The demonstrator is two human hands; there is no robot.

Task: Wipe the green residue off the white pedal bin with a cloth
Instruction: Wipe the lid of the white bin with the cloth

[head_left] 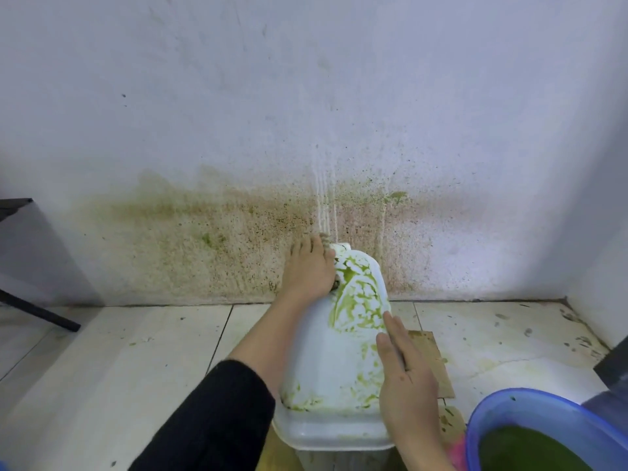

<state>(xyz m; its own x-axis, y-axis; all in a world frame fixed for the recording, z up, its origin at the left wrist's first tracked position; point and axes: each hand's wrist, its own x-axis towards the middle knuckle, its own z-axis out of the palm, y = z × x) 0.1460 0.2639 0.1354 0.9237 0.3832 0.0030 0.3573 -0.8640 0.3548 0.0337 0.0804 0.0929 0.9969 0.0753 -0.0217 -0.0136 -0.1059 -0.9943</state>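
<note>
The white pedal bin (pixel 331 365) lies tipped toward the wall, its upper face smeared with green residue (pixel 358 294). My left hand (pixel 311 268) presses on the far left end of the bin, fingers closed over a small brownish cloth (pixel 326 240) that peeks out past the fingertips and under the palm. My right hand (pixel 404 379) lies flat against the bin's right side, fingers together and pointing toward the wall, holding nothing. A black sleeve covers my left forearm.
A blue basin (pixel 503 416) of green liquid stands at the lower right. Brown cardboard (pixel 430 355) lies under the bin on the white floor tiles. The white wall behind carries green and brown splatter. A black frame (pixel 37 311) stands at the far left.
</note>
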